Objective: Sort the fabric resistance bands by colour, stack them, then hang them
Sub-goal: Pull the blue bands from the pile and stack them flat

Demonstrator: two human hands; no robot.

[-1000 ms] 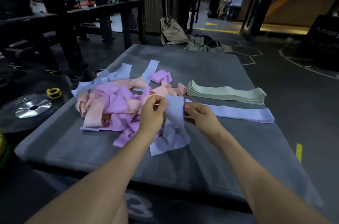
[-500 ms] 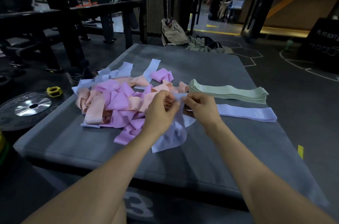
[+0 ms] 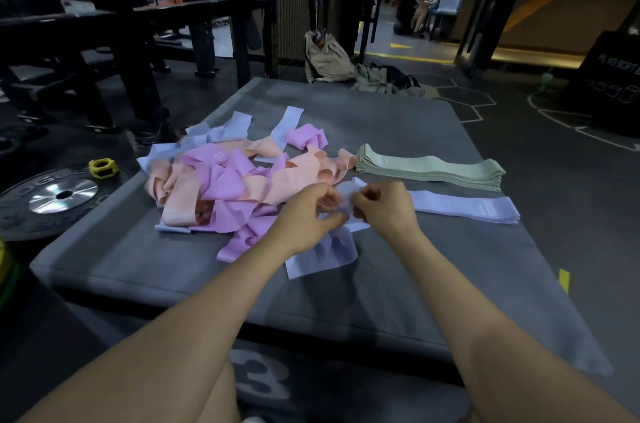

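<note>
A tangled pile of pink, peach and lavender bands [image 3: 221, 183] lies on the left half of the grey mat [image 3: 346, 298]. A neat stack of green bands [image 3: 429, 170] sits at the right, with a flat stack of lavender bands [image 3: 467, 208] just in front of it. My left hand [image 3: 308, 215] and my right hand [image 3: 381, 208] are close together over the mat's middle, both pinching one crumpled lavender band [image 3: 322, 256] whose loose end lies on the mat below them.
A weight plate [image 3: 52, 197] and a yellow collar [image 3: 103, 168] lie on the floor to the left. Dark rack frames stand behind. A beige bag [image 3: 327, 59] and clothes sit beyond the mat's far edge. A person sits far back.
My hands have come closer together and dropped toward the mat, bunching the lavender band between them; it hung upright and flat a second ago.
</note>
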